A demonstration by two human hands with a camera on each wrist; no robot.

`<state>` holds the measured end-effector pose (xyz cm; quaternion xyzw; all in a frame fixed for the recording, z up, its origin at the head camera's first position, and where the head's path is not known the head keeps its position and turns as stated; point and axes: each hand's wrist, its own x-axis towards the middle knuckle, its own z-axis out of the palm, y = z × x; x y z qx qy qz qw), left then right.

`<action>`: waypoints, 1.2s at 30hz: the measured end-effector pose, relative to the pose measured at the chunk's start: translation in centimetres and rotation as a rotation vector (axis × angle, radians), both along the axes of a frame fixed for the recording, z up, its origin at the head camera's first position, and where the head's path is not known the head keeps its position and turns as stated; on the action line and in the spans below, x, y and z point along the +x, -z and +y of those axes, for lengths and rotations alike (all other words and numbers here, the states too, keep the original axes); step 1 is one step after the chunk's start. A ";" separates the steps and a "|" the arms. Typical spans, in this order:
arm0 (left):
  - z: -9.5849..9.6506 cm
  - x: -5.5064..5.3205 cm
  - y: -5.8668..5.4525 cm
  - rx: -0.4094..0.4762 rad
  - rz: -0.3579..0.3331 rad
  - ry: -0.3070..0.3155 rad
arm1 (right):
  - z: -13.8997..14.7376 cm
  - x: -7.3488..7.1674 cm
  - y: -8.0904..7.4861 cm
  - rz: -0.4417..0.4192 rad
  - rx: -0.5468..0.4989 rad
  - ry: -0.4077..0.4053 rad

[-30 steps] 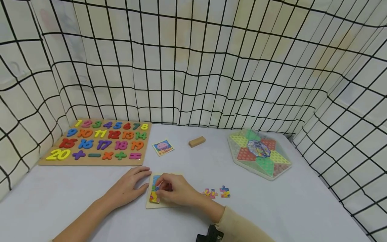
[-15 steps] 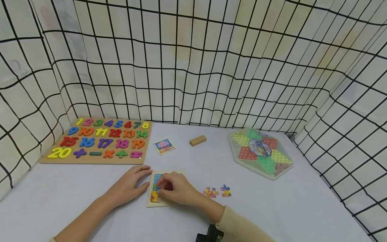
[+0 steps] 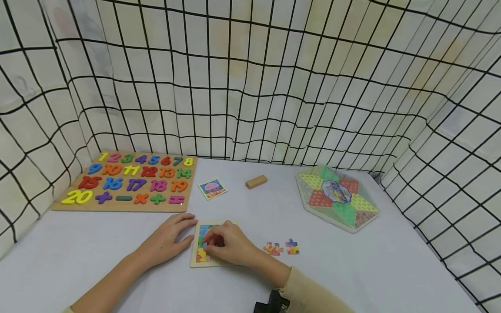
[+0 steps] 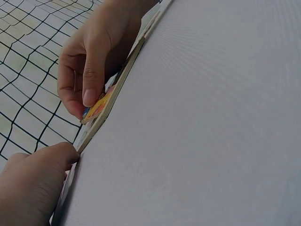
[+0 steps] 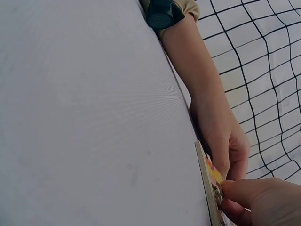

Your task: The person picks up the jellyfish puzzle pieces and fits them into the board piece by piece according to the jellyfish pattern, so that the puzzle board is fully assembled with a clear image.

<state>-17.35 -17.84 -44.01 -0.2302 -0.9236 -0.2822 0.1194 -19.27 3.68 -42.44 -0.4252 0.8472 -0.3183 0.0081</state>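
A small wooden jigsaw tray [image 3: 211, 264] lies flat on the table before me in the head view, with colourful pieces [image 3: 202, 255] along its left side. My left hand [image 3: 168, 242] rests on the table, its fingers fairly straight and touching the tray's left edge. Over the tray, my right hand [image 3: 234, 247] has thumb and fingers curled together, pinching a jigsaw piece [image 4: 99, 107] at the tray surface, as the left wrist view shows. Much of that piece and the tray's right half are hidden by the hand. Two loose jigsaw pieces [image 3: 273, 248] lie to the right.
A wooden number board [image 3: 121, 204] lies at the back left. Near the middle are a small picture card [image 3: 212, 189] and a wooden block [image 3: 256, 181]. A hexagonal Chinese checkers board [image 3: 338, 198] sits at the right. Black-grid netting [image 3: 250, 87] surrounds the table.
The right hand's fingertips have shifted very slightly to the right over the tray, still pinching. My left hand stays at the tray's edge. The head view has moved a little.
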 end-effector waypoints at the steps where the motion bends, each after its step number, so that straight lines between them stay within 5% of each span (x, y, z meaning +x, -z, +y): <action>1: 0.0 0.0 0.0 -0.001 0.001 0.000 | 0.0 0.0 0.0 0.005 0.001 -0.002; 26: 0.0 -0.1 0.0 -0.012 0.023 0.009 | 0.1 0.3 0.2 0.202 0.033 0.017; 36: -0.1 0.1 0.0 -0.007 0.001 0.018 | 0.3 0.3 -0.4 0.137 0.145 0.000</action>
